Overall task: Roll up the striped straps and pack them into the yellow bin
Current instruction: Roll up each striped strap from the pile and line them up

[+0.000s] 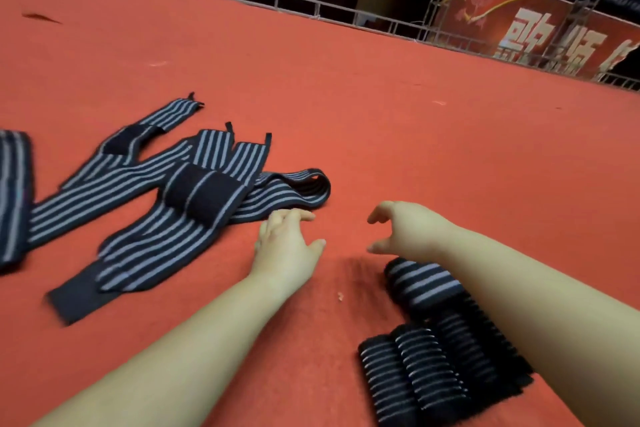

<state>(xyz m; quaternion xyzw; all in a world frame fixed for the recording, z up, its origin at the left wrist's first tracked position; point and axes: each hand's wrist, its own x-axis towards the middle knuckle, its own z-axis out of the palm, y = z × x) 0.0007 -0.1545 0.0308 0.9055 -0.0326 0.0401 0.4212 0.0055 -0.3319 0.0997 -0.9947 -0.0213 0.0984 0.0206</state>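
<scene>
Nearest, lower right: rolled straps [429,378] lying side by side on red carpet [415,121], black w/ thin pale stripes, tight cylinders, partly under right forearm. One more roll [420,282] just beyond them, wider grey-blue stripes, directly below right wrist. Exact count of rolls hard to tell, far ones in shadow.

Mid: right hand [405,229] raised above carpet, fingers loosely curled, thumb apart, grasping nothing. Left hand [287,243] palm down, fingers relaxed & extended toward unrolled pile, fingertips at or just short of nearest strap edge, contact unclear due to blur; grasping nothing.

Beyond left hand: unrolled striped straps [145,204] in loose overlapping heap, flat, black w/ lengthwise grey-blue stripes. Plain black patch [204,191] across one strap; plain black end tab [72,295] at near-left end of another. One strap folded into looped end [304,184] at right of heap. Small black loops at far ends. Another striped strap [14,194] at left edge, cut off by frame.

Far: metal truss rail [277,0] along carpet edge; red banner [519,24] w/ white characters upper right.
</scene>
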